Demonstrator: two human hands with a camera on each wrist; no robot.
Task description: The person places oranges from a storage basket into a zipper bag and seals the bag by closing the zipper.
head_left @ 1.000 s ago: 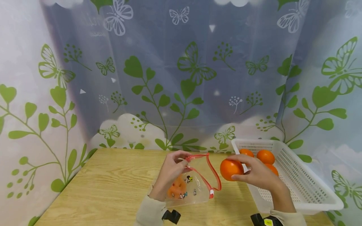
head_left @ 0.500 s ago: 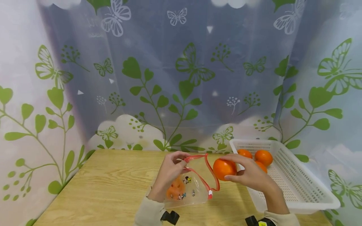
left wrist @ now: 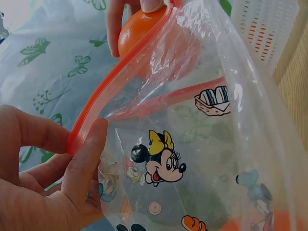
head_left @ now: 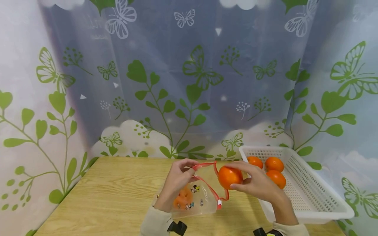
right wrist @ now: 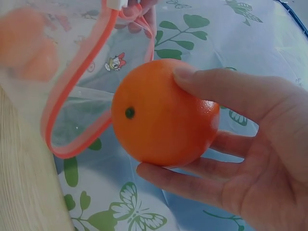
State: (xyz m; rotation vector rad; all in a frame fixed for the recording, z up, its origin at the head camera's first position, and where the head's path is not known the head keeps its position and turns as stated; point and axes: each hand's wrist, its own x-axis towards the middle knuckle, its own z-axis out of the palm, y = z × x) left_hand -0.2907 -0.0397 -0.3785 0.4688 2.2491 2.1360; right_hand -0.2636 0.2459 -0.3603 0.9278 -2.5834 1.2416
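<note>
My left hand (head_left: 179, 177) pinches the red-edged mouth of a clear zip bag (head_left: 206, 205) printed with cartoon figures. The mouth gapes toward the right, with a white slider at its lower corner. Inside the bag, orange fruit (right wrist: 29, 43) shows through the plastic. An orange (head_left: 230, 178) is gripped in my right hand (head_left: 257, 182), between thumb and fingers, right at the bag's mouth. Its green stem spot faces the bag in the right wrist view. In the left wrist view that orange (left wrist: 139, 36) overlaps the red rim.
At the right stands a white perforated plastic basket (head_left: 327, 196) with several oranges, one of them the front orange (head_left: 276, 179). All this is on a wooden table (head_left: 118, 190). A patterned cloth (head_left: 165, 82) with leaves and butterflies hangs behind.
My right hand has carried the orange leftward, from beside the basket to the bag's opening. The left hand keeps its pinch on the rim in nearly the same place.
</note>
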